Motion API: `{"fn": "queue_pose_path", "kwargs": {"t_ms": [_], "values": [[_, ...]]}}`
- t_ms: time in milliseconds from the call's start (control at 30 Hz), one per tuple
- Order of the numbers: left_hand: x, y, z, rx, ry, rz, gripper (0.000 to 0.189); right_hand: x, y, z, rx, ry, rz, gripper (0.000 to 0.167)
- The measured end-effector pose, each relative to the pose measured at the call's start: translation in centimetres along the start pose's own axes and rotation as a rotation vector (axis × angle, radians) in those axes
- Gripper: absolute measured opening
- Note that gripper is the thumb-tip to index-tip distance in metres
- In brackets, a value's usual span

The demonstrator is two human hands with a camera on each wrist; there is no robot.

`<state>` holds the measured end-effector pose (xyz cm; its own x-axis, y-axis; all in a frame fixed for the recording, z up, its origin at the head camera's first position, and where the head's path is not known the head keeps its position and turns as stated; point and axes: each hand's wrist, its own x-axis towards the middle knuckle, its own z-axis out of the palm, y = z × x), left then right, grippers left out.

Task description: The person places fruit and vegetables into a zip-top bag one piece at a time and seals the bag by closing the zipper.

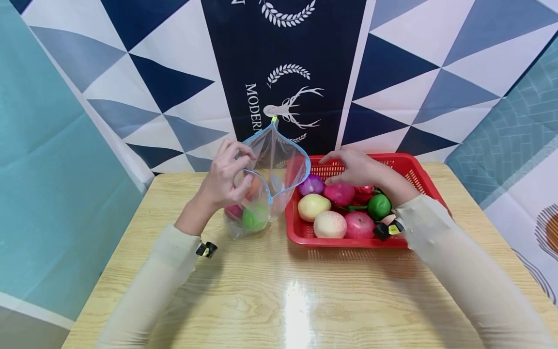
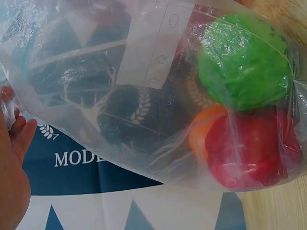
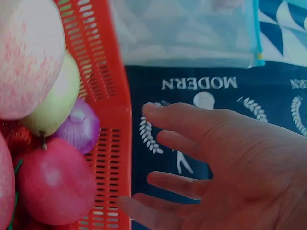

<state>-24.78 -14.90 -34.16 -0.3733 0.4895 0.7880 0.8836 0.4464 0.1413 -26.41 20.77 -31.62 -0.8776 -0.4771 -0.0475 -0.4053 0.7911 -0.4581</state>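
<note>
My left hand point(image 1: 226, 174) pinches the rim of a clear zip bag point(image 1: 285, 167) with a blue zip edge and a yellow slider at its top corner. The bag's mouth gapes toward the right. Down in the bag, the left wrist view shows a bumpy green vegetable point(image 2: 244, 62), a glossy red piece point(image 2: 244, 148) and part of an orange piece point(image 2: 201, 127). My right hand point(image 1: 355, 167) hovers over the back of a red basket point(image 1: 348, 243), fingers spread and holding nothing. Nearest to it lie a purple onion point(image 1: 311, 184) and a pinkish-red fruit point(image 1: 339, 195).
Also in the basket are a pale yellow fruit point(image 1: 314, 207), a speckled peach-like fruit point(image 1: 330, 224), a red apple-like fruit point(image 1: 359, 224) and a green vegetable point(image 1: 379, 207). The wooden table point(image 1: 244, 291) ends at a patterned cloth backdrop point(image 1: 174, 87) behind.
</note>
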Motion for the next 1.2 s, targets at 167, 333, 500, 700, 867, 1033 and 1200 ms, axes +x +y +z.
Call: {"fn": "queue_pose_path", "kwargs": {"t_ms": [167,333,500,700,867,1033,1200], "values": [[-0.1,0.0,0.0,-0.006,-0.015,-0.008,0.028,0.7,1.0,0.3,-0.030,-0.092,0.059,0.059],[-0.1,0.0,0.1,-0.004,-0.017,-0.016,0.026,1.4,1.9,0.7,-0.043,-0.165,0.065,0.056],[-0.2,0.0,0.3,-0.007,-0.022,-0.024,0.027,2.1,3.1,1.2,-0.053,-0.236,0.110,0.056],[-0.2,0.1,0.4,-0.019,-0.018,-0.034,0.026,2.0,2.9,1.4,-0.043,-0.310,0.160,0.063],[-0.2,0.1,0.4,-0.020,-0.022,-0.036,0.026,1.8,3.1,1.7,-0.056,-0.293,0.169,0.061],[-0.2,0.1,0.4,-0.017,-0.023,-0.035,0.025,1.9,3.4,2.0,-0.058,-0.273,0.166,0.058],[-0.1,0.1,0.5,-0.016,-0.020,-0.030,0.025,1.8,3.1,2.0,-0.047,-0.282,0.180,0.058]]}}
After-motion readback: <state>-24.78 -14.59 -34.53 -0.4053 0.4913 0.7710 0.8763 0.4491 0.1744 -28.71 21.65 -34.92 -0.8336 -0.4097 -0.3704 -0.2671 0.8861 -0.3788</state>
